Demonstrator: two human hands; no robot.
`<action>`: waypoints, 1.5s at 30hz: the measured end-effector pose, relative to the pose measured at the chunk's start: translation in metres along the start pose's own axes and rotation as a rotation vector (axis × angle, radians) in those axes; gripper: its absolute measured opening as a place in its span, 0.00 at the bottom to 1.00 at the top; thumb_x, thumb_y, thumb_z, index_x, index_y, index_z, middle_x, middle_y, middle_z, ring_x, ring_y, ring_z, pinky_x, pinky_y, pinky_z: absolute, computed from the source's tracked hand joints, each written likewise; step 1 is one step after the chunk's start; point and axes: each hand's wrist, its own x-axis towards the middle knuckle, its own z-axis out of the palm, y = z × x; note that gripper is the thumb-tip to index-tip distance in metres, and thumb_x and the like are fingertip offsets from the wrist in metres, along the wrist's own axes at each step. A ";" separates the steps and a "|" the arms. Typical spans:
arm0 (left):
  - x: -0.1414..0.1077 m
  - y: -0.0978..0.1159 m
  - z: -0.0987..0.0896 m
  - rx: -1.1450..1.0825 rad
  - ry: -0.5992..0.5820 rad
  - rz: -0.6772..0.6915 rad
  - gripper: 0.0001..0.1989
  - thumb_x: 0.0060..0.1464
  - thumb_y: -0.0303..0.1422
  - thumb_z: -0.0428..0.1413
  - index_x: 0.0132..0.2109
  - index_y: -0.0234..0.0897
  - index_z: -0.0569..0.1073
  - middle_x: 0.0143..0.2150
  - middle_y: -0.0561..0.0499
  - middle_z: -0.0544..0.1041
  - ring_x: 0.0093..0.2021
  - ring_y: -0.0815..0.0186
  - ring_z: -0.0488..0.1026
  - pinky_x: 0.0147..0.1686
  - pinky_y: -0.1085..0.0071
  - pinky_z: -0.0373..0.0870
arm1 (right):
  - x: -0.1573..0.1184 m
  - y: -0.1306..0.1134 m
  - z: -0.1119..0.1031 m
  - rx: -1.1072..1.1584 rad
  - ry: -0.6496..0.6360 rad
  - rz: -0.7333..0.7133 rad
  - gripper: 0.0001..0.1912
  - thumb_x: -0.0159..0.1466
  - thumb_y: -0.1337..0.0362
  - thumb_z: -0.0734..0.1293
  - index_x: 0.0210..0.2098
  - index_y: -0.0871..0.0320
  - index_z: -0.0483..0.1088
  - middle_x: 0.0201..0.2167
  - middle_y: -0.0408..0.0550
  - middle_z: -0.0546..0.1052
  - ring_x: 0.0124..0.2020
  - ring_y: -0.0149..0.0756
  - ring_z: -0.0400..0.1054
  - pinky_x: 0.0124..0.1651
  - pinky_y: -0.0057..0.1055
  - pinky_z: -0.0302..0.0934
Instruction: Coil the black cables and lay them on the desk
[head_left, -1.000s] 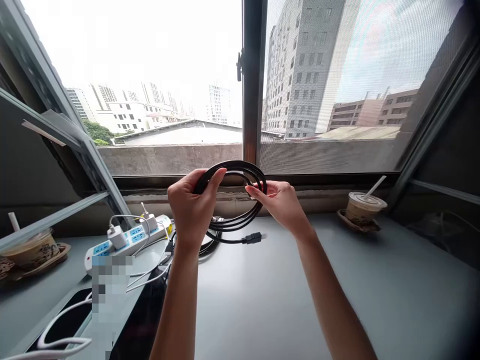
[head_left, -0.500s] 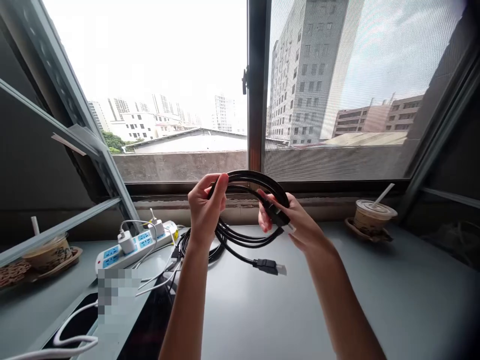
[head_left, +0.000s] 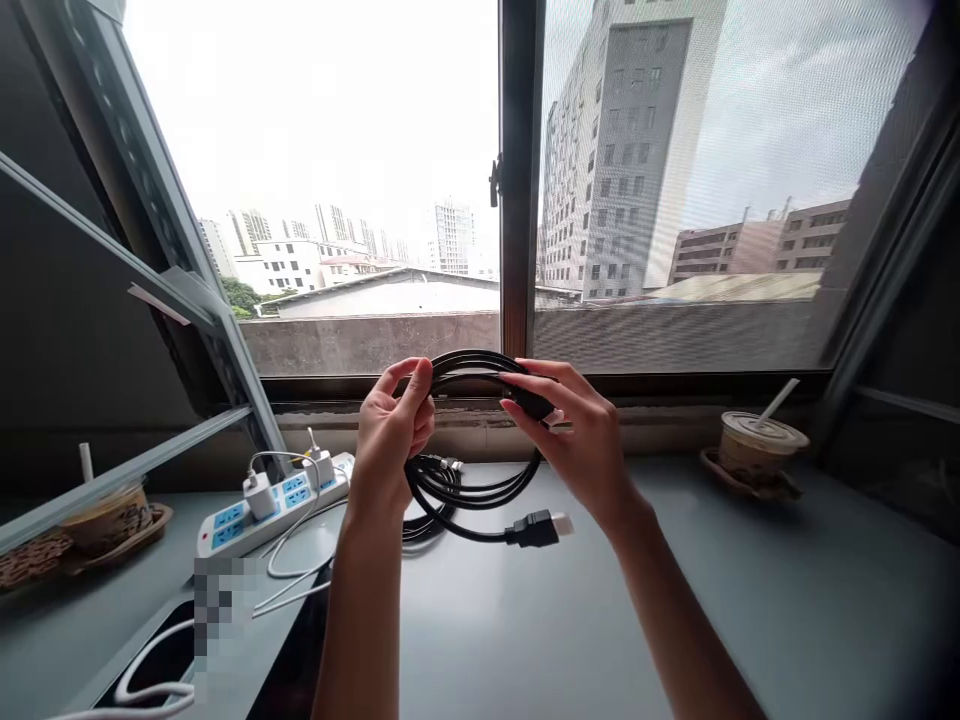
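A coiled black HDMI cable [head_left: 480, 492] is held up between my two hands above the table. On its left side my left hand [head_left: 397, 430] is closed round the loops, thumb on top. The right side of the coil is pinched by my right hand [head_left: 574, 420], near one plug of the cable, which the fingers partly cover. The cable's other plug [head_left: 536, 529], with a clear cap on its tip, hangs loose below and points right. Behind the held loops a second black cable coil [head_left: 431, 525] lies on the table, partly hidden.
A power strip [head_left: 214, 540] with white chargers [head_left: 259, 494] and white cords stands on the left. Lidded drink cups rest in holders at the far right [head_left: 761, 445] and far left [head_left: 105, 512]. A metal frame [head_left: 251, 400] rises on the left, before the window.
My right hand has turned over, its back now facing me and its fingers reaching over the coil. The left hand keeps its hold. The view has shifted slightly.
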 end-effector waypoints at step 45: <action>0.042 -0.164 -0.009 1.024 -0.271 -0.602 0.17 0.59 0.32 0.51 0.52 0.28 0.61 0.36 0.45 0.74 0.22 0.71 0.72 0.22 0.74 0.70 | -0.058 0.123 0.052 -0.122 -0.889 1.114 0.20 0.64 0.67 0.64 0.55 0.64 0.61 0.38 0.48 0.70 0.32 0.24 0.67 0.35 0.24 0.68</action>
